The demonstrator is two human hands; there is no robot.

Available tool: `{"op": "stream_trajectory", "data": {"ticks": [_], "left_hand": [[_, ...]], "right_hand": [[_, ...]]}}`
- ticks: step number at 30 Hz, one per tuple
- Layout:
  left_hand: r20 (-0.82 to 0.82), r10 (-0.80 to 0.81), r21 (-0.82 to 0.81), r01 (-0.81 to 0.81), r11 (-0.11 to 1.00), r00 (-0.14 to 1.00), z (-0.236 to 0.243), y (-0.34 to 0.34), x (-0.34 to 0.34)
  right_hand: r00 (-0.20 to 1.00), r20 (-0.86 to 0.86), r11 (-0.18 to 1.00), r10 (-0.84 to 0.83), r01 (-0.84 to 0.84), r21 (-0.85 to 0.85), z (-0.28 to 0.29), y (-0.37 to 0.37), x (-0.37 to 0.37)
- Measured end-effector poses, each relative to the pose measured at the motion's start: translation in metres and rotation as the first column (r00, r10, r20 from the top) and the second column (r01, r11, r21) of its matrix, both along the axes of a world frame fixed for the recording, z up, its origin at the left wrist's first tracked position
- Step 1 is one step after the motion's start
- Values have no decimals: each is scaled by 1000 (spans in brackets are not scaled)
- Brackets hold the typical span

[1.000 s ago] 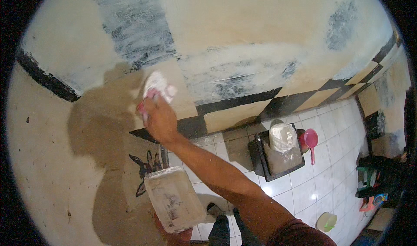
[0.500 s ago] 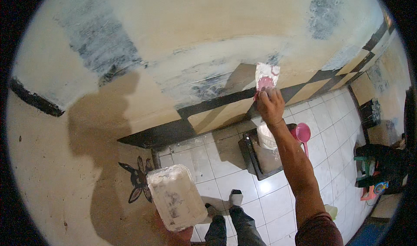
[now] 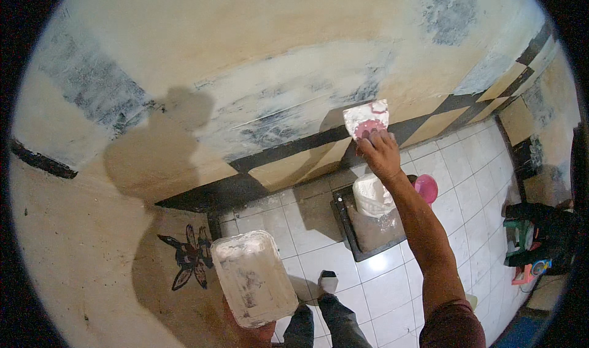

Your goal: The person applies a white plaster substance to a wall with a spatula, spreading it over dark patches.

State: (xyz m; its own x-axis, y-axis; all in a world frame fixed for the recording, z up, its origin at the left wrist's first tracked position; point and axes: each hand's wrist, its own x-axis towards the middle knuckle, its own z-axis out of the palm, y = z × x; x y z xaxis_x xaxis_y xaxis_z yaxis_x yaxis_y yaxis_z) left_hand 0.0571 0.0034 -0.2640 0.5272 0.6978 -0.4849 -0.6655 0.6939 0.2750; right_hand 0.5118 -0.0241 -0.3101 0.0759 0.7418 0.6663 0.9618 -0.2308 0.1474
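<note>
My right hand (image 3: 381, 154) grips a pink putty scraper (image 3: 368, 122), its wide blade smeared with white filler. The blade is held close to the wall (image 3: 276, 99), just above the black and cream band; whether it touches I cannot tell. At lower left, a pale rectangular plastic tray (image 3: 254, 280) with white filler on its rim and floor is held up. Beneath it a bit of my left arm (image 3: 265, 332) shows; the tray hides the fingers of my left hand. Patchy white filler covers dark areas of the wall.
A black-edged crate or box (image 3: 373, 234) stands on the white tiled floor (image 3: 325, 222), with an open white bag (image 3: 371, 196) on it. A pink dipper (image 3: 426, 188) is beside it. Dark, green and orange items (image 3: 521, 240) lie far right. My foot (image 3: 328, 282) is near the box.
My right hand has shifted slightly down, and the scraper blade has turned to the left and lies flatter. The view has moved a little; the tray stays at lower left.
</note>
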Motion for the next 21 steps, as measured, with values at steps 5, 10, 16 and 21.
{"op": "stream_trajectory", "data": {"ticks": [5,10,16,21], "left_hand": [[-2,-7,2,7,1000,1000,-1,-8,17],[10,-35,8,35,999,999,-1,-16,34],[15,-21,33,21,999,1000,2,-20,42],[-6,27,33,-26,999,1000,5,-19,43]], "right_hand": [[997,-9,974,73,-69,217,37,27,17],[997,6,979,-72,72,-190,-12,40,50],[927,-350,989,135,-149,-14,-10,-17,16],[799,-588,888,-125,354,293,47,-31,34]]}}
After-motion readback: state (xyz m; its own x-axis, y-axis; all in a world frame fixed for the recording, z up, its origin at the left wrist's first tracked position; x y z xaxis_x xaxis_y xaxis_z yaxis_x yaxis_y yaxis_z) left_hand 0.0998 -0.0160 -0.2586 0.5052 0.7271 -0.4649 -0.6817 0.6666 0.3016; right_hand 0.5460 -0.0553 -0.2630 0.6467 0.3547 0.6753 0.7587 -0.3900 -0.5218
